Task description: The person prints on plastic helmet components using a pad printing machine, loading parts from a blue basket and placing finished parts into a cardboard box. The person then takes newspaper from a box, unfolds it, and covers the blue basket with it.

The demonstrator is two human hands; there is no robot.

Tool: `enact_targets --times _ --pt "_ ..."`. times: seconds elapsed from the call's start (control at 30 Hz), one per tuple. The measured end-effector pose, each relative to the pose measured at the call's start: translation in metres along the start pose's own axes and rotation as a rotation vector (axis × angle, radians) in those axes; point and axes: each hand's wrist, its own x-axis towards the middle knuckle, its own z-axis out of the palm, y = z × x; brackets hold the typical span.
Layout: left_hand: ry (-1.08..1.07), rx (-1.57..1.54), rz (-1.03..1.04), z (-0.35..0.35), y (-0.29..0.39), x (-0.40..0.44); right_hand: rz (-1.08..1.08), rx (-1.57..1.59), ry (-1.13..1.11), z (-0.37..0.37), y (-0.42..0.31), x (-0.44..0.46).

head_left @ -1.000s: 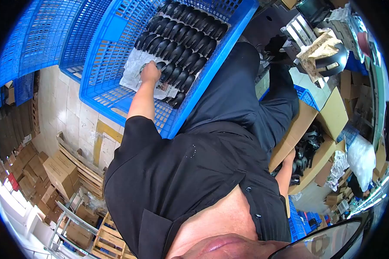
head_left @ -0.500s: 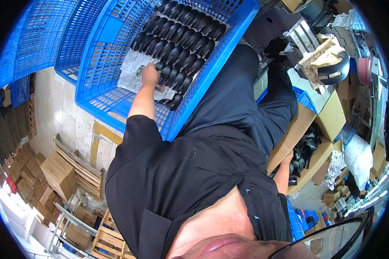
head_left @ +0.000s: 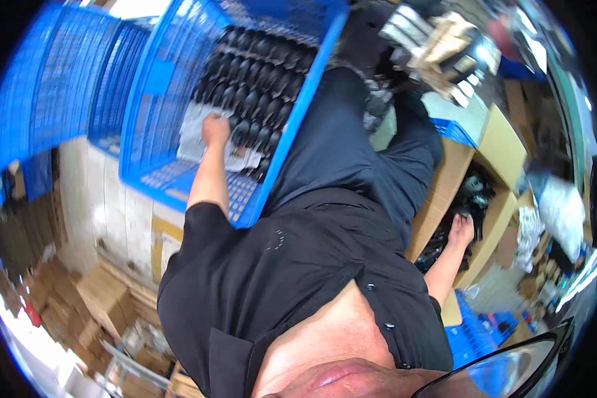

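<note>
My left hand (head_left: 215,129) reaches into a blue plastic crate (head_left: 129,146). Its fingers are curled over a whitish paper sheet (head_left: 191,136), beside packed rows of curved, glossy black parts (head_left: 249,99). What those fingers hold, if anything, cannot be made out. To the right, my right hand (head_left: 462,232) is at the opening of a cardboard box (head_left: 494,235), its fingers closed on a black part (head_left: 465,211) whose shape is only partly visible. More loose black parts (head_left: 474,189) lie jumbled in the box.
More blue crates (head_left: 66,79) stand at the left. Cardboard cartons (head_left: 106,298) and a wooden pallet lie behind them. A bench with cluttered equipment (head_left: 444,50) is at the upper right. White plastic bags (head_left: 560,212) hang beyond the box. My legs (head_left: 331,132) are between crate and box.
My right hand, hidden inside the cardboard box before, now shows at its opening with a black part. The whole view has shifted. My left hand stays over the paper in the crate.
</note>
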Motion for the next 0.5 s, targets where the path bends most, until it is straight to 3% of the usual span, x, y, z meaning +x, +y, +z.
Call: enact_targets --times 0.1,0.17,0.23,0.27,0.43,0.5 --pt "0.062 -0.233 0.116 -0.008 0.037 0.002 -0.013 0.198 -0.047 -0.003 -0.020 0.002" --pt "0.132 -0.309 0.218 -0.022 0.079 -0.005 -0.131 0.260 -0.128 -0.006 -0.031 0.002" --pt "0.151 -0.414 0.324 -0.029 0.117 -0.010 -0.272 0.173 0.002 0.011 -0.046 -0.012" --pt "0.135 -0.499 0.352 -0.033 0.138 -0.016 -0.288 0.171 0.087 0.033 -0.062 -0.040" --pt "0.049 -0.739 0.656 -0.086 0.274 -0.114 -0.463 0.121 0.101 0.064 -0.090 -0.077" --pt "-0.113 -0.730 0.731 -0.092 0.305 -0.150 -0.570 0.063 0.078 0.088 -0.098 -0.106"
